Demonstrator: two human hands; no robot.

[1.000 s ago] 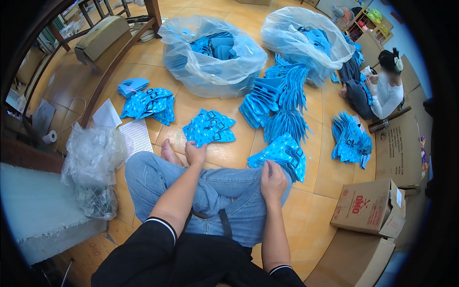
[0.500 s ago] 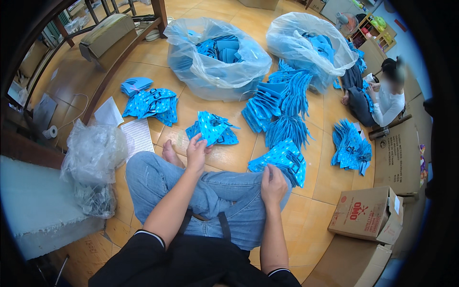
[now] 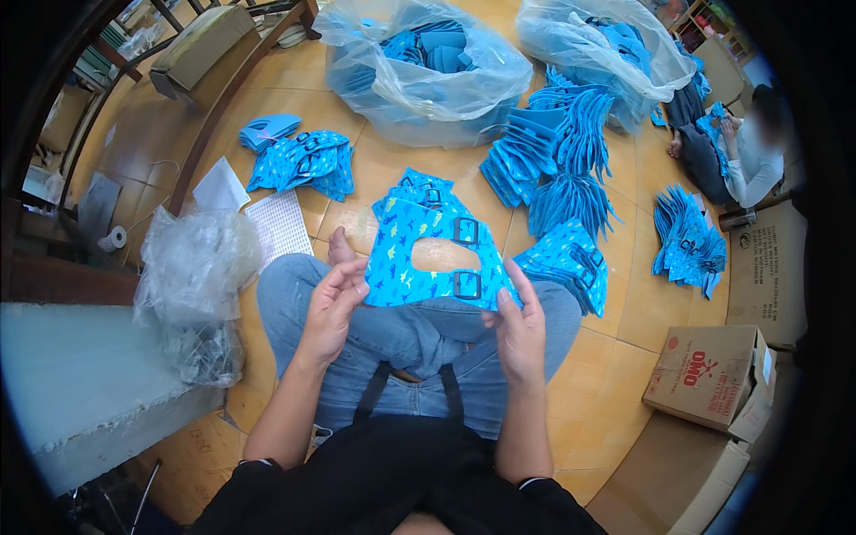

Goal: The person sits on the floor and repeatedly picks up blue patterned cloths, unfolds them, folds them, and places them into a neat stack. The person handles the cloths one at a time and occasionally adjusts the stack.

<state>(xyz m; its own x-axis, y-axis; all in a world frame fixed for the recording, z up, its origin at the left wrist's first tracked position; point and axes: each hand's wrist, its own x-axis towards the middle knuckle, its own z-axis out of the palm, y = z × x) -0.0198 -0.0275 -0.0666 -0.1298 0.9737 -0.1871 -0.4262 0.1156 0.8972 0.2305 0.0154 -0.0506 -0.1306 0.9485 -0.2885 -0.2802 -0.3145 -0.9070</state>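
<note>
Spread flat above my lap is a blue patterned fabric piece (image 3: pixel 392 259) with an oblong opening in its middle and two black buckles along its right part. My left hand (image 3: pixel 332 312) pinches its left lower corner between thumb and fingers. At the right lower corner, my right hand (image 3: pixel 519 323) grips it the same way. Just beyond lies a small pile of like pieces (image 3: pixel 412 189), partly hidden by the held one. A stack of buckled pieces (image 3: pixel 571 263) rests by my right knee.
Two clear plastic bags (image 3: pixel 428 102) of blue pieces stand at the back. Fanned blue stacks (image 3: pixel 584 134) lie before them. More piles sit left (image 3: pixel 308 165) and right (image 3: pixel 687 241). Crumpled plastic (image 3: pixel 183 285) is on the left, cartons (image 3: pixel 704 379) on the right. A co-worker (image 3: pixel 749 160) sits far right.
The fabric piece has been lifted off the pile and brought toward me. My right hand has left the stack near my right knee and taken the piece's other corner. The view has shifted slightly.
</note>
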